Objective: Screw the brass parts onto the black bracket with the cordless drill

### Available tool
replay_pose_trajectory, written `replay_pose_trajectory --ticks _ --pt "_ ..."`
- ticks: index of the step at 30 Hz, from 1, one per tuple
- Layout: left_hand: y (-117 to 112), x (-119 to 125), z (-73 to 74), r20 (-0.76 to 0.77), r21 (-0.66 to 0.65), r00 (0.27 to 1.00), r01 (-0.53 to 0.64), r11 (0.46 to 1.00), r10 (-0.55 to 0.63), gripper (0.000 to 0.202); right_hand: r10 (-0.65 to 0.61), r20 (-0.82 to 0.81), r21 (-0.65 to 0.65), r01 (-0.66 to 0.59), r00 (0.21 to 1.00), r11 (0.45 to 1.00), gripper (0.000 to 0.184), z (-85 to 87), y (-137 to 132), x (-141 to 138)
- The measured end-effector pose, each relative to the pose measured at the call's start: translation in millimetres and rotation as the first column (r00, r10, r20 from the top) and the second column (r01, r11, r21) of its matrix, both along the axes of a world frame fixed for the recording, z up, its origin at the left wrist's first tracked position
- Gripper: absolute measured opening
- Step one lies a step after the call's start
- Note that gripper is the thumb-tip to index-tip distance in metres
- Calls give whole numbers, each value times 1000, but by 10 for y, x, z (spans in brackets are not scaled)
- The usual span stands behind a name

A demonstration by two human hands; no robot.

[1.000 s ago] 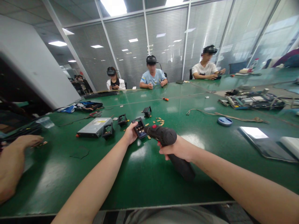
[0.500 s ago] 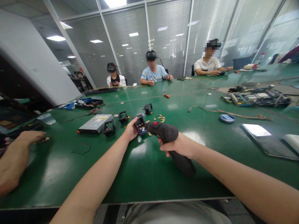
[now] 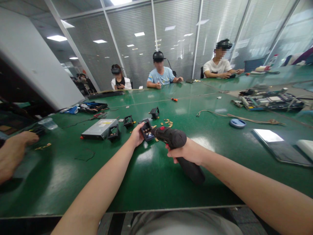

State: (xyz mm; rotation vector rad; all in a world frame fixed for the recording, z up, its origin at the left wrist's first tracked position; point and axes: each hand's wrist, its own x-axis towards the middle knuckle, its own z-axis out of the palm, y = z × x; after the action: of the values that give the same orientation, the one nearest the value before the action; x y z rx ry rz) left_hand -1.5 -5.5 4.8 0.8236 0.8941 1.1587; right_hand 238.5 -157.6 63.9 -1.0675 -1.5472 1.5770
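Dark open box (image 3: 146, 125) holding small shiny metal parts (image 3: 147, 133), left hand (image 3: 137, 134) pinching its side, right hand's (image 3: 183, 153) fingers wrapped around black, red-buttoned drill (image 3: 172, 138), clear cup (image 3: 48, 123) leftward.

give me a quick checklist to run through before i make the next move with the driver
1. Left hand supporting the black box: ok, it grips the box's side.
2. Right hand around the pistol-grip driver: ok.
3. Driver tip seated: cannot tell, its contact point is too small to make out.
4. Small gold pieces gathered in one container: not ok, several lie loose on the green table.
5. Co-worker's hand clear of the driver: ok, it is far to the left.
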Motion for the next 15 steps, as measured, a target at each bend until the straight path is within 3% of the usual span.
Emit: replay_pose_trajectory --ticks 15 --pt "6 -9 -17 -6 15 1000 7 1000 -7 38 -5 -1 10 5 1000 1000 24 -19 10 3"
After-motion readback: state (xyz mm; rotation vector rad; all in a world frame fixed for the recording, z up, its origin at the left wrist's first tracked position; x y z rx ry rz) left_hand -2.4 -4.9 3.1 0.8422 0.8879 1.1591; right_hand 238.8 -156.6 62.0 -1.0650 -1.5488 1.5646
